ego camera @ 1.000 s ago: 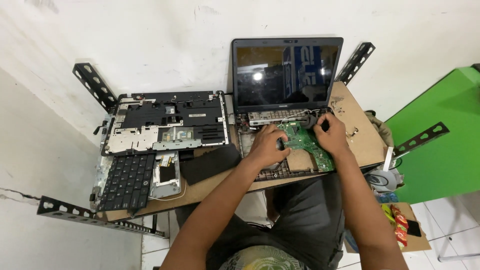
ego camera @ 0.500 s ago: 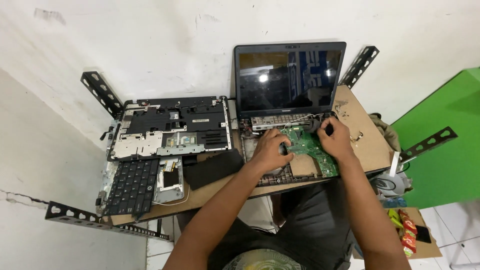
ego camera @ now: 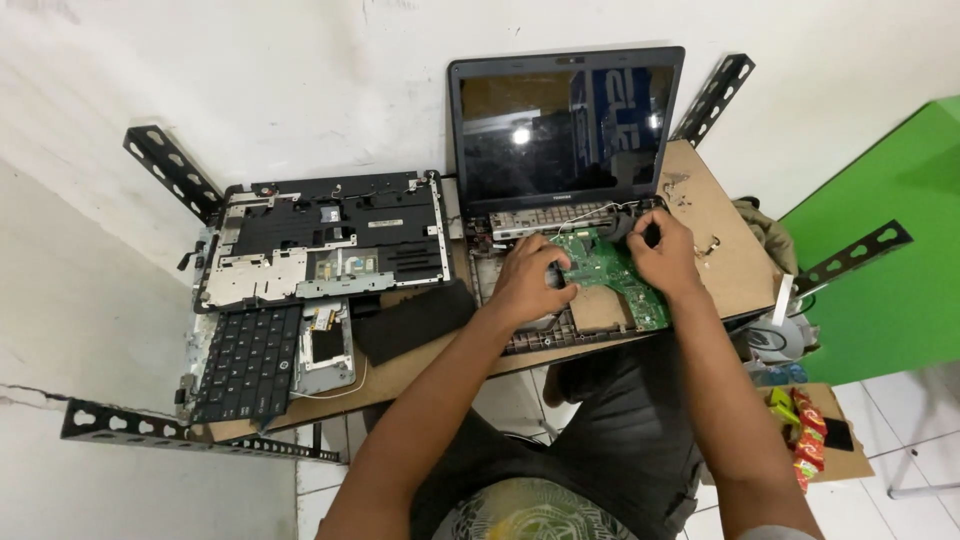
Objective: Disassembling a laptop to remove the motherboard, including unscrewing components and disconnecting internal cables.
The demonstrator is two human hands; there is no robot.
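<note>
My left hand (ego camera: 527, 280) rests curled on the left part of the green circuit board (ego camera: 612, 272), fingers bent around something small and dark that I cannot make out, so whether it truly grips is beyond telling. My right hand (ego camera: 662, 252) sits at the board's far right corner, fingers pinched narrowly on a dark part beside the hinge; what it is I cannot tell. The board lies between my 2 hands, bare, inside the open laptop base (ego camera: 545, 335), with the screen (ego camera: 565, 125) upright just beyond my fingertips.

I judge the strip-down well along: the top cover (ego camera: 325, 240) is already off and lies well to the left of my left hand, with the loose keyboard (ego camera: 245, 360) and a black pad (ego camera: 415, 320) nearer me. The board itself is not yet lifted out.

The base acts as the only tray here, holding the board and little else I can see
</note>
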